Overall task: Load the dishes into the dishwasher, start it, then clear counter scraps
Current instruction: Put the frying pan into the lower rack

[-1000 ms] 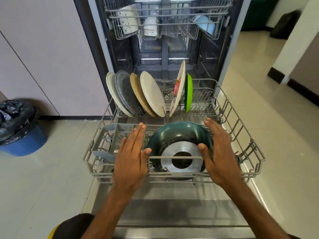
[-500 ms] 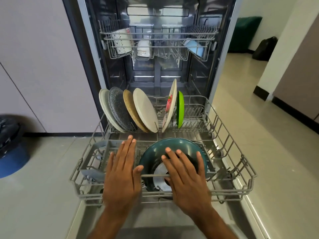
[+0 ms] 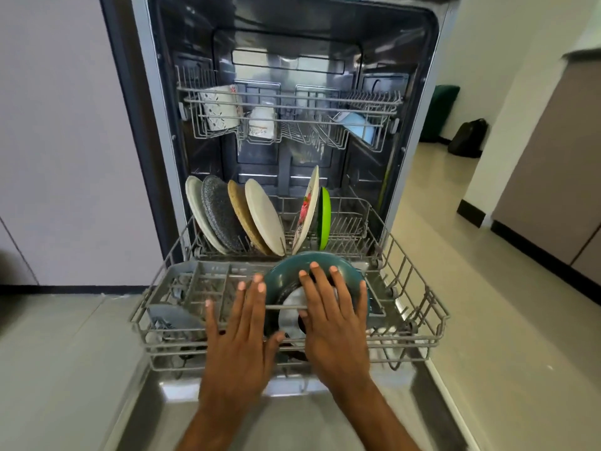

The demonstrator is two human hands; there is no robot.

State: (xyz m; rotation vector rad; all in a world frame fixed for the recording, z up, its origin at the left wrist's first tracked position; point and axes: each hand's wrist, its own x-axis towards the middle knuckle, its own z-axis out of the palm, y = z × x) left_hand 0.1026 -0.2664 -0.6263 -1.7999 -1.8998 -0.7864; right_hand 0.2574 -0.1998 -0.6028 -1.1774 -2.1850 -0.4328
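Hands are both out flat, palms down, forearms reaching in from the bottom edge over the dropped dishwasher door (image 3: 325, 421). Taking the pulled-out lower rack (image 3: 422, 320) as the reference: the left hand (image 3: 240, 340) lies across its front rail a bit left of centre, fingers (image 3: 257, 297) straight and slightly fanned, gripping nothing, thumb sticking out sideways toward the pan. The right hand (image 3: 335, 323) is laid on the teal pan (image 3: 286, 271), fingers (image 3: 318, 281) straight and a little apart, resting on the upturned bottom where the silver base disc shows, not curled round anything. That pan sits in the front half of the rack, right of centre, tipped so its underside faces the camera. Left of it in the front of the rack is the grey cutlery basket (image 3: 195, 281). Along the back of the rack the plates stand on edge: a pale plate (image 3: 195, 206), a speckled grey plate (image 3: 221, 213), a tan plate (image 3: 239, 209) and a white plate (image 3: 265, 219) leaning together, then a floral plate (image 3: 309, 209) and a green plate (image 3: 325, 216) just beside each other. Above the lower rack, inside the tub, the upper rack (image 3: 292, 102) holds cups and a light blue dish.
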